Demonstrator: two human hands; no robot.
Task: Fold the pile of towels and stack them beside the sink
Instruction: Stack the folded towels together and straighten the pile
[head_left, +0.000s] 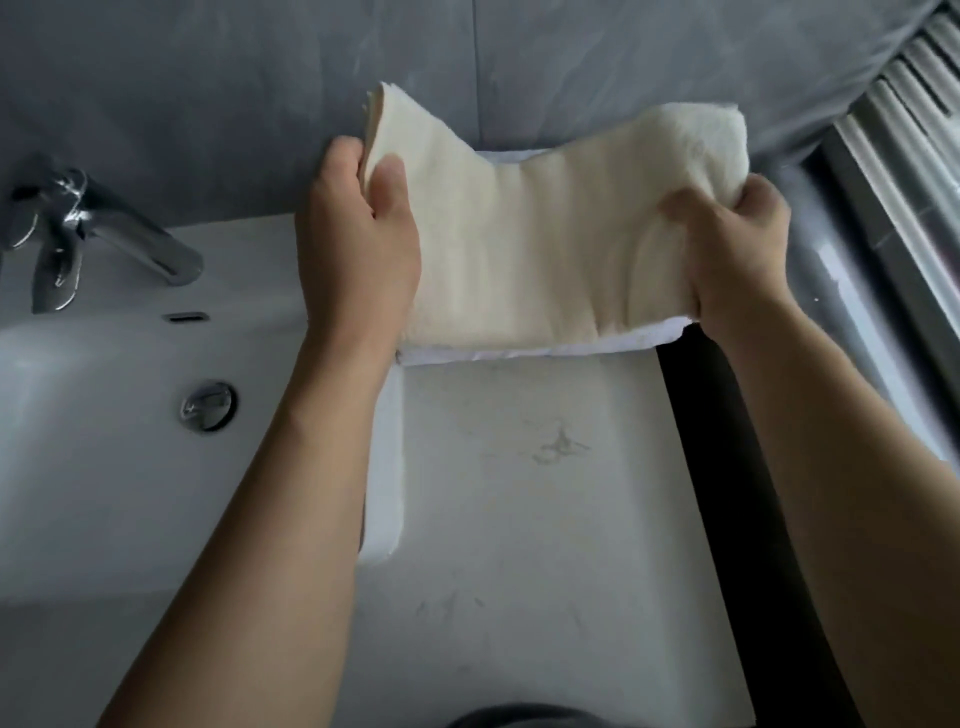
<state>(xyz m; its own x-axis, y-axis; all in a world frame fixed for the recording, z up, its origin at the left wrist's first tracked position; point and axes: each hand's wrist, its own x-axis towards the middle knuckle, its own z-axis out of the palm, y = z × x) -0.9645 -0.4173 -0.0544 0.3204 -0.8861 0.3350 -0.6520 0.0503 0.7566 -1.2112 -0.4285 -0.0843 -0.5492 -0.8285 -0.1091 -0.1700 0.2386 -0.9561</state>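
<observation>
chrome faucet (111, 228) | drain plug (208, 405) | grey wall (234, 78) | radiator (914, 104)

dim, soft focus, glare on the faucet (119, 223)

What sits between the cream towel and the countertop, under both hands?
Head view: a white folded towel lies on the countertop directly beneath the cream towel; only its front edge and a back strip show.

Head camera looks steeply down, close over the countertop (519, 519) beside the sink (104, 467).
</observation>
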